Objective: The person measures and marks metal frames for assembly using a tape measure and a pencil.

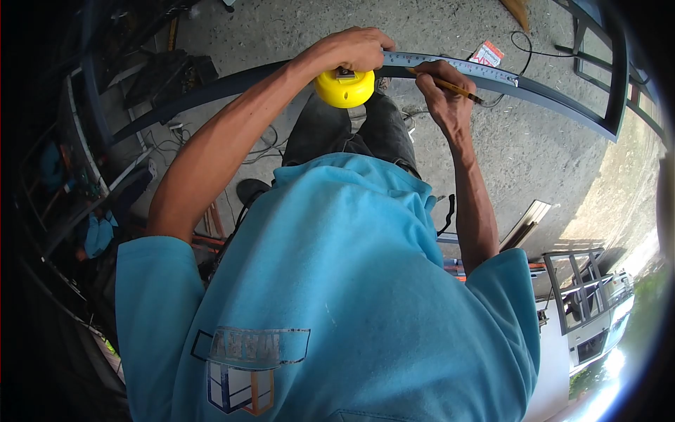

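My left hand (pixel 355 50) is closed around a tape measure with a round yellow case (pixel 344 89). Its blade (pixel 450 63) is drawn out to the right along a long dark grey metal bar (pixel 562 105), the blade's end lying on the bar. The bar looks bowed through the wide lens. In my right hand (pixel 444 97) is a yellow pencil (pixel 455 88), its tip at the bar right by the blade's near edge. Fingers of both hands are close to the bar, and the left ones partly cover the tape where it leaves the case.
A red and white packet (pixel 487 54) shows just beyond the bar. Cables (pixel 264 144) trail over the concrete floor (pixel 450 21). Dark metal frames (pixel 617 70) stand at the right. Another person in a blue shirt (pixel 100 233) is at the far left. Long pale strips (pixel 524 224) lie at the lower right.
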`<state>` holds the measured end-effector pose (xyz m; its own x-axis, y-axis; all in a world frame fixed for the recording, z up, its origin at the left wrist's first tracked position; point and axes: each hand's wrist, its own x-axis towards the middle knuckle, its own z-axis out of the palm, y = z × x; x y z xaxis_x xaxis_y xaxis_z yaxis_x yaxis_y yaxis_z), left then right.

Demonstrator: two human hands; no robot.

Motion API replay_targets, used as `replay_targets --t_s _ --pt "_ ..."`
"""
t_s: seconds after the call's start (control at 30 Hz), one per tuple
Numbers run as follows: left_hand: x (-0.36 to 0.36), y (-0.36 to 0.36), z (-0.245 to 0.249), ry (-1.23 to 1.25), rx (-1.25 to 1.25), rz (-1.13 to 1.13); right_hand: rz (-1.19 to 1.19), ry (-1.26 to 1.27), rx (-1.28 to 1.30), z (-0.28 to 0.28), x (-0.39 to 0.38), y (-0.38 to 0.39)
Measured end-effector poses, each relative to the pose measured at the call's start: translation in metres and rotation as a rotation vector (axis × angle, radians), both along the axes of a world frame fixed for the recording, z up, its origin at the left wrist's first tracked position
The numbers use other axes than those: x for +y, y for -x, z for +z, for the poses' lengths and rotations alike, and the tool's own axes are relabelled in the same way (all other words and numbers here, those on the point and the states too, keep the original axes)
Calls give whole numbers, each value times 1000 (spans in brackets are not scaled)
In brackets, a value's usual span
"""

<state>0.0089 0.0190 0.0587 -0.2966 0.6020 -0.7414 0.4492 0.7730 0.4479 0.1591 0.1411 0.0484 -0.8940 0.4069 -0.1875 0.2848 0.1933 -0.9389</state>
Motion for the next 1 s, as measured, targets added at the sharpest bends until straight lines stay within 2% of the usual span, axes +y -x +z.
replay_targets --t_s 0.73,0.83,0.9,0.97,1.0 --pt "3 1 8 25 -7 19 21 -46 -27 2 -1 3" --pt "1 2 2 9 -16 -3 -15 -70 40 -1 -2 3" --pt "1 2 3 -4 -9 -21 155 -15 -66 2 5 2" --pt "-1 0 2 -13 -23 -19 -208 717 151 -16 23 -1" --pt "0 4 1 -21 -29 -6 -365 870 314 -15 31 -4"
